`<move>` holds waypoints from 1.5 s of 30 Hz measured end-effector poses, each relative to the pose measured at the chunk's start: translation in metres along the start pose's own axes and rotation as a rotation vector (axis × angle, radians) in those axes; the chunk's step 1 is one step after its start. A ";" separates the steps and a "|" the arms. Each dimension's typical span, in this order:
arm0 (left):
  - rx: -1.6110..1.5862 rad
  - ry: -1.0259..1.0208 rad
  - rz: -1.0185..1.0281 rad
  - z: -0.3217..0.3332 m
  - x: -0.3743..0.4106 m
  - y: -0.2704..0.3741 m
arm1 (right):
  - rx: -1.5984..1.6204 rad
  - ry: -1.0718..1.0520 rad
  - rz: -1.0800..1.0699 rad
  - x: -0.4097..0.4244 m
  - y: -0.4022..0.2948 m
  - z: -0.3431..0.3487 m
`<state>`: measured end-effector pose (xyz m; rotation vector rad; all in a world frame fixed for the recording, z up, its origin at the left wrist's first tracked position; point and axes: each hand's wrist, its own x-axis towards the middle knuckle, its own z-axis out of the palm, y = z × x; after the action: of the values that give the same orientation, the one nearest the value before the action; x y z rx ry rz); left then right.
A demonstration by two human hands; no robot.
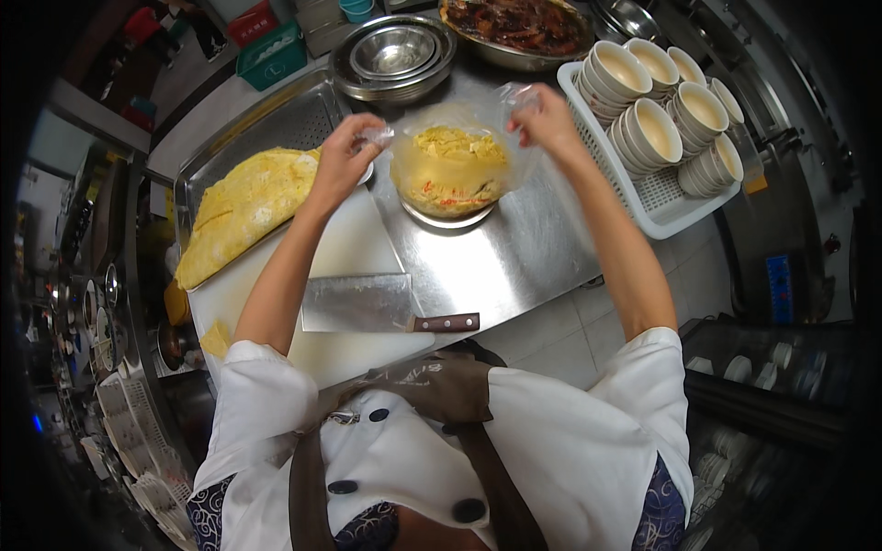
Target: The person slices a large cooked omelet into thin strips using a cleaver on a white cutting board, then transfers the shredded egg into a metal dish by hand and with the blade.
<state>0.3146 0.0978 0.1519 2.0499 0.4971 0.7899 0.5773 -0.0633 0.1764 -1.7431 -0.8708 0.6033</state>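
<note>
My left hand [348, 153] pinches the left side of the rim of a clear plastic bag [448, 180]. On the opposite side, my right hand [546, 124] grips the bag's other edge and is slightly blurred. Chopped yellow food, likely cooked egg [460, 143], fills the bag, which bears red printing. Under it a round metal dish [451, 222] rests on the steel table. A cleaver [358, 303] with a brown riveted handle lies across the edge of a white cutting board [344, 241]. Left of my left forearm, a large folded yellow egg sheet [251, 206] lies partly on the board.
A perforated steel tray [275, 110] sits behind the egg sheet. Nested metal bowls [394, 55] and a basin of dark reddish-brown food [520, 31] stand at the back. A white plastic basket [658, 224] holds stacked bowls [648, 131] at right. A yellow scrap [216, 339] lies on the board.
</note>
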 end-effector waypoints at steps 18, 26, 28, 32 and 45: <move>1.055 -0.653 0.092 0.016 0.009 -0.026 | -1.280 -0.521 -0.071 0.016 0.045 0.032; 0.856 -0.654 0.062 0.029 0.024 -0.014 | -1.178 -0.553 -0.252 0.025 0.039 0.021; 0.671 -0.564 0.216 0.027 0.020 -0.007 | -0.970 -0.548 -0.386 0.028 0.035 0.017; 0.372 -0.312 0.256 -0.005 0.008 0.038 | -0.524 -0.236 -0.743 -0.007 -0.018 0.012; 0.062 0.426 0.228 -0.163 -0.191 0.113 | 0.159 0.136 -1.312 -0.219 -0.281 0.095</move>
<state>0.0703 0.0159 0.2497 2.0194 0.5304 1.3786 0.2985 -0.1291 0.4085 -0.7498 -1.5453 -0.3179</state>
